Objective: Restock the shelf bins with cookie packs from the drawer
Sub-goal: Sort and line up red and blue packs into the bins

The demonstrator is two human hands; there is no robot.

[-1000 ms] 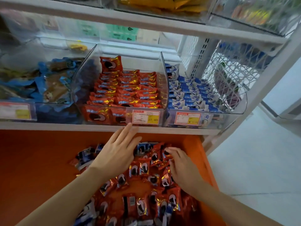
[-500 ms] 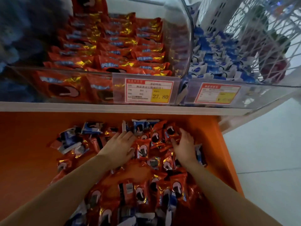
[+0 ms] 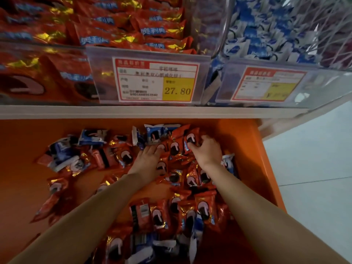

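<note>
Two bare hands work a heap of loose cookie packs in an orange drawer [image 3: 253, 149]. The right hand [image 3: 207, 152] curls its fingers round one red cookie pack [image 3: 190, 139] at the heap's far edge. The left hand [image 3: 147, 162] lies just beside it, fingers stretched flat on other red packs [image 3: 163, 165]. A few blue packs [image 3: 154, 134] lie among them; the total is too dense to count. On the shelf [image 3: 133, 111] above stand two clear bins: the left bin [image 3: 38, 54] holds red packs, the right bin [image 3: 323, 82] blue ones. Each carries one price tag [image 3: 156, 80].
</note>
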